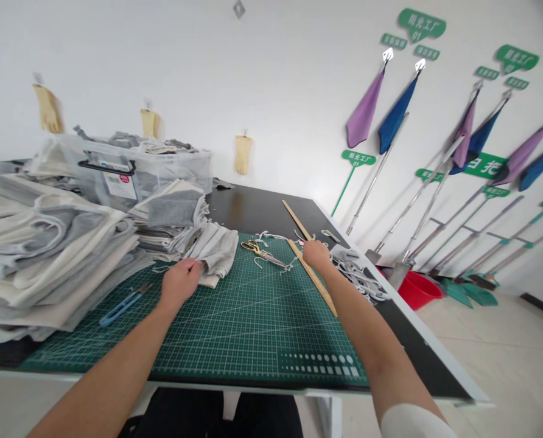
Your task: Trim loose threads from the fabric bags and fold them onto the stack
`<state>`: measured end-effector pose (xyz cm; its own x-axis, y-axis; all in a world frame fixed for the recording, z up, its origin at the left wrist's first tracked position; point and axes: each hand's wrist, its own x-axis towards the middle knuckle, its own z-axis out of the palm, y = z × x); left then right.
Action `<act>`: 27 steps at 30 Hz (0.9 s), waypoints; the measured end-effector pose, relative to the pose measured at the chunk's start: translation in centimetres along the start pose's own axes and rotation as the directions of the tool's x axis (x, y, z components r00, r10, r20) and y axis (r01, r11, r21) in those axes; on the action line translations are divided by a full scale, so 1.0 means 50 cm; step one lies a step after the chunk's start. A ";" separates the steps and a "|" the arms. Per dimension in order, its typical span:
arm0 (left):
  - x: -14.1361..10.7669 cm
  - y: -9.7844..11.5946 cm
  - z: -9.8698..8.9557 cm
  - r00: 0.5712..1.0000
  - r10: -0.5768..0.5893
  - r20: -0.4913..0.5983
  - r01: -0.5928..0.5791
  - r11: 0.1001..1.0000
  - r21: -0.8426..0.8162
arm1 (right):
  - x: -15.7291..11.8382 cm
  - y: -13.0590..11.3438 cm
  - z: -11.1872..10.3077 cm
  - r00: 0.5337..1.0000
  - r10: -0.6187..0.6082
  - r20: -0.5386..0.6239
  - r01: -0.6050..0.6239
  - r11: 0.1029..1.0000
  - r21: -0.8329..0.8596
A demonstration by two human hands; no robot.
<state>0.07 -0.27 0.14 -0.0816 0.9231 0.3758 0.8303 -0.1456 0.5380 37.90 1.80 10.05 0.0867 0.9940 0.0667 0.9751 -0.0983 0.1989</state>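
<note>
One bare left hand (180, 281) is closed, thumb against fingers, on the near left corner of grey folded fabric pieces (217, 246) lying on a green gridded cutting mat (235, 328). The bare right hand (317, 255) curls beside a flat wooden ruler (315, 280), its grip unclear. Gold-handled metal scissors (268, 256) lie between.

bright, soft light; edges seemingly stretched
</note>
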 end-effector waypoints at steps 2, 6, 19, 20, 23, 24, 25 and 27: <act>0.000 -0.001 0.001 1.000 0.007 -0.002 -0.007 1.000 0.002 | 0.000 0.009 0.010 0.999 0.042 -0.002 -0.042 0.999 0.007; 0.001 -0.005 0.004 1.000 0.023 -0.006 -0.023 1.000 0.008 | 0.005 -0.002 0.031 0.997 0.074 -0.012 -0.073 0.996 0.041; -0.020 0.015 -0.004 0.988 0.142 0.057 -0.149 0.976 0.159 | -0.012 -0.109 0.041 0.967 -0.085 -0.241 0.140 0.964 0.225; -0.027 0.022 -0.008 0.985 0.164 0.062 -0.173 0.969 0.178 | -0.019 -0.124 0.039 0.958 -0.109 -0.267 0.175 0.956 0.237; -0.049 0.053 -0.024 0.966 0.250 0.070 -0.260 0.939 0.227 | -0.046 -0.184 0.036 0.923 -0.212 -0.322 0.303 0.914 0.269; -0.056 0.064 -0.031 0.958 0.278 0.073 -0.288 0.927 0.239 | -0.058 -0.208 0.036 0.908 -0.252 -0.335 0.351 0.894 0.279; -0.062 0.076 -0.039 0.951 0.300 0.074 -0.309 0.917 0.252 | -0.071 -0.233 0.037 0.890 -0.292 -0.350 0.399 0.870 0.289; -0.071 0.095 -0.055 0.945 0.321 0.067 -0.326 0.902 0.283 | -0.099 -0.281 0.042 0.848 -0.370 -0.379 0.493 0.814 0.309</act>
<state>2.80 -5.20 3.43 0.2261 0.8494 0.4768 0.9315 -0.3316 0.1492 24.22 -1.66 4.89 -0.3644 0.8614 0.3538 0.8991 0.4244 -0.1074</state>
